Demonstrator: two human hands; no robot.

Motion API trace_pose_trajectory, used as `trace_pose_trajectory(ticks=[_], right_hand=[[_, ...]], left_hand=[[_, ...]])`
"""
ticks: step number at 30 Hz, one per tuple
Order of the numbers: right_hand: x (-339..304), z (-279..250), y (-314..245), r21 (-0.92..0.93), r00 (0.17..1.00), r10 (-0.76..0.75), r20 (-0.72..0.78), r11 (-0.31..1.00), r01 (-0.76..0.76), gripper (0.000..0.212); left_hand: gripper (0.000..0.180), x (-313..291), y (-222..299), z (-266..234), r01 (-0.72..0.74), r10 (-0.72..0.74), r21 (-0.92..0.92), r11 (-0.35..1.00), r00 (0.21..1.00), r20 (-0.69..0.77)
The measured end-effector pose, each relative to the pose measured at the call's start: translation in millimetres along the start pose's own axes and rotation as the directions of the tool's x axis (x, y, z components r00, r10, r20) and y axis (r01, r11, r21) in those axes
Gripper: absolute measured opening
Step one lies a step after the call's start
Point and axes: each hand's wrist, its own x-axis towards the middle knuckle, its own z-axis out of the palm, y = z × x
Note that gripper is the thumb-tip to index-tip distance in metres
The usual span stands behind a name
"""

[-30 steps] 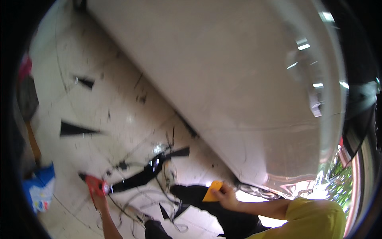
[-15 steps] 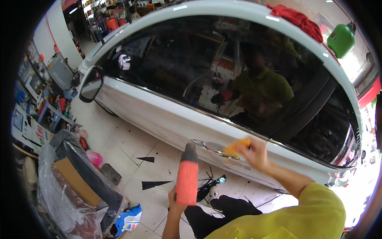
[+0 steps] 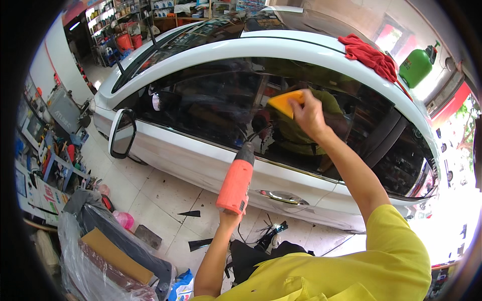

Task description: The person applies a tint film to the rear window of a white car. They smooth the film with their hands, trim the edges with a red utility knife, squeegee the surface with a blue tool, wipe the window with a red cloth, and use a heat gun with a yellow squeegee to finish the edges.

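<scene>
My left hand (image 3: 232,217) grips a red heat gun (image 3: 236,185), whose dark nozzle points up at the lower part of the car's side window (image 3: 211,105). A yellow triangular scraper (image 3: 286,102) is pinched in my right hand (image 3: 310,116), in front of the upper middle of the dark glass. Whether the scraper's edge touches the glass I cannot tell. Below the window, the white car door (image 3: 201,160) carries a chrome handle (image 3: 282,196). My reflection shows in the glass.
A red cloth (image 3: 369,56) and a green spray bottle (image 3: 417,66) are at the roof's right. The side mirror (image 3: 123,134) sticks out at left. Black film scraps (image 3: 200,244) lie on the tiled floor. A plastic-wrapped panel (image 3: 110,251) and a cluttered tool shelf (image 3: 60,165) stand left.
My right hand has risen with the scraper from beside the door handle to the window. The heat gun has moved up toward the glass. The view has tilted upward, showing more of the roof.
</scene>
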Motion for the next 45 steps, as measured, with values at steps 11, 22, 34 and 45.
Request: trace_pose_trajectory(ticks=[11,22,34,45], right_hand=[[-105.0,93.2,-1.0,-0.078,0.894,-0.152,0.421,0.976,0.203,0.019],[-44.7,-2.6,1.3,0.017,0.976,-0.193,-0.103,0.98,0.196,0.02],[-14.5,79.6,-12.7,-0.211,0.936,-0.351,0.004,0.915,0.344,0.024],[-85.5,103.5,-18.7,-0.082,0.927,-0.31,0.212,0.939,0.333,0.021]], left_hand=[[0.018,-15.1,-81.1,-50.8,-0.027,0.018,0.129,0.991,0.998,0.068],[0.026,34.2,-9.6,-24.6,-0.024,0.024,0.151,0.988,1.0,-0.001],[0.029,34.8,-37.0,-70.5,0.281,-0.298,-0.298,0.912,0.954,-0.014],[0.036,74.8,-5.3,-103.8,-0.412,0.36,0.594,0.691,0.908,0.212]])
